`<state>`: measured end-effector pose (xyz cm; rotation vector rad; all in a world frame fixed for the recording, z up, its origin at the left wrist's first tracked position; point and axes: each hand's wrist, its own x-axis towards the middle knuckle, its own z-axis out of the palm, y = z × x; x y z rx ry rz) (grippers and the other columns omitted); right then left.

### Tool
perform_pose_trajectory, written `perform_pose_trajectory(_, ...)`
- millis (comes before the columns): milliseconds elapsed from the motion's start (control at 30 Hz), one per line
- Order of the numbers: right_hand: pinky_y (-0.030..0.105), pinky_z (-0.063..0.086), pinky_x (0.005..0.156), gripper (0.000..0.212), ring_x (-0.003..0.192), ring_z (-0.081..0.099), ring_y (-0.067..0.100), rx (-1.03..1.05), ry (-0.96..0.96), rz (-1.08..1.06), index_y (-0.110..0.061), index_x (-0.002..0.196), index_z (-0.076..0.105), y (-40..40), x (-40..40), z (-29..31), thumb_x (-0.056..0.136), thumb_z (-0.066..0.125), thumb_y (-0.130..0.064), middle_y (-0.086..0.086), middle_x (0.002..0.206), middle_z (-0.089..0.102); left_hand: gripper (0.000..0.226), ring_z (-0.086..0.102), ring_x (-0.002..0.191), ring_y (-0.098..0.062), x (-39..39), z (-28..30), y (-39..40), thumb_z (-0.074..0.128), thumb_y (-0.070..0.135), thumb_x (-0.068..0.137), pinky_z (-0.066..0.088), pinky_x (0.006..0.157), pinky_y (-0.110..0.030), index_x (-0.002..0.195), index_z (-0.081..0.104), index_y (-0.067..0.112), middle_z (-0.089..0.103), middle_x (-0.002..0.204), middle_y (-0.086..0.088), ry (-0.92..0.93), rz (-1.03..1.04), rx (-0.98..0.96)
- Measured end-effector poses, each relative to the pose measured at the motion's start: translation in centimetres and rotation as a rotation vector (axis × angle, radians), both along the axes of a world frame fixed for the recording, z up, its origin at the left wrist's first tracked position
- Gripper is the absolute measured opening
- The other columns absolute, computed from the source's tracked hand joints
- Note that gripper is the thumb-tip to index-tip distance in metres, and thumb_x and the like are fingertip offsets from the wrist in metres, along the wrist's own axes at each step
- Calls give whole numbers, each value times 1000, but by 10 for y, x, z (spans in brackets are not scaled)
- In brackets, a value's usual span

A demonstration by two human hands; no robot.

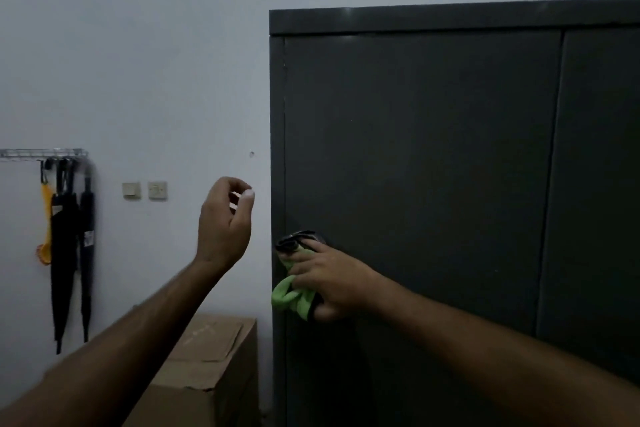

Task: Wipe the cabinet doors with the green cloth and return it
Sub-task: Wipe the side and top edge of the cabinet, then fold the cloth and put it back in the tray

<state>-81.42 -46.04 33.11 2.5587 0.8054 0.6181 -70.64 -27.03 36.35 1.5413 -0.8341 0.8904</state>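
Wiping the left door's edge

The right hand [329, 282] clutches the cloth [291, 295] against the door [415, 149], low by its left edge; left hand [225, 218] hangs loosely curled, empty, left of the door; better to press flat and sweep in overlapping strokes toward the far door [602, 166].

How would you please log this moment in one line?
right hand: presses green cloth on cabinet door | left hand: raised, empty

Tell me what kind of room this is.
Probably an office storeroom or utility room. A tall dark metal cabinet stands against a plain wall, a cardboard box sits beside it, and folded umbrellas hang from a wall rack.
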Motion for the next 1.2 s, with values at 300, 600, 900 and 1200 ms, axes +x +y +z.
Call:
perform_pose_trajectory(300, 40, 54, 69, 14, 81, 64, 10, 1215, 119, 123, -22, 106, 55, 34, 2, 32, 98, 45, -29, -3, 93, 65, 55, 73, 91, -23, -18, -24, 23, 57, 62, 89, 60, 76, -34, 112, 74, 15, 76, 102, -7, 341, -486, 243)
perform_pose_trajectory(600, 34, 60, 71, 28, 87, 73, 19, 1732, 563, 45, -12, 102, 73, 50, 40, 12, 108, 46, -18, 5, 95, 77, 18, 72, 82, -16, 1, -58, 57, 75, 34, 94, 59, 68, -25, 89, 74, 16, 73, 87, -3, 595, -487, 81)
perform_pose_trajectory(900, 46, 58, 87, 38, 104, 65, 31, 1972, 1025, 64, -5, 131, 61, 103, 76, -49, 98, 50, -23, 13, 115, 67, 17, 75, 71, -18, 46, -111, 100, 57, 22, 108, 57, 57, -28, 108, 64, 7, 78, 82, -6, 807, -424, 0)
perform_pose_trajectory(1200, 38, 63, 73, 21, 95, 76, 21, 2053, 587, -92, -12, 118, 71, 170, 173, -86, 97, 69, -12, 7, 112, 77, 34, 76, 98, -31, 145, -129, 164, 60, -4, 96, 60, 74, -38, 128, 57, 5, 75, 116, -23, 1024, -674, 129)
